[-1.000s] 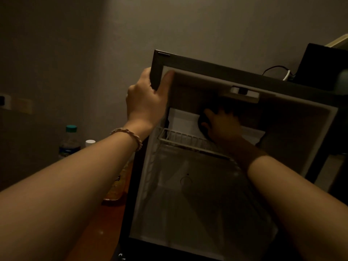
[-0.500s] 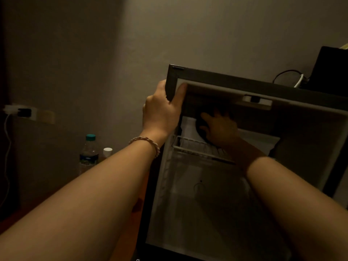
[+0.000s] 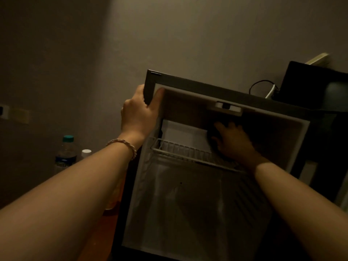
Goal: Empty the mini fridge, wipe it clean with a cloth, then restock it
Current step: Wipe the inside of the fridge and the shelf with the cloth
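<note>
The mini fridge [image 3: 207, 87] stands open, its inside bare apart from a white wire shelf [image 3: 180, 149] near the top. My left hand [image 3: 138, 115] grips the fridge's upper left corner, thumb inside the frame and fingers outside. My right hand [image 3: 235, 142] reaches into the space above the shelf. Its spread fingers press a dark cloth [image 3: 211, 131] against the back wall, below the small light housing [image 3: 226, 106]. The cloth is mostly lost in shadow.
A water bottle with a teal cap [image 3: 66, 153] and a white-capped container [image 3: 86, 152] stand on the floor left of the fridge. On top of the fridge at the right are a black box [image 3: 310, 81] and a cable [image 3: 259, 85]. The room is dim.
My right hand and the cloth have slid to the right along the back wall, from the left part to under the light housing. My left hand keeps its grip on the corner.
</note>
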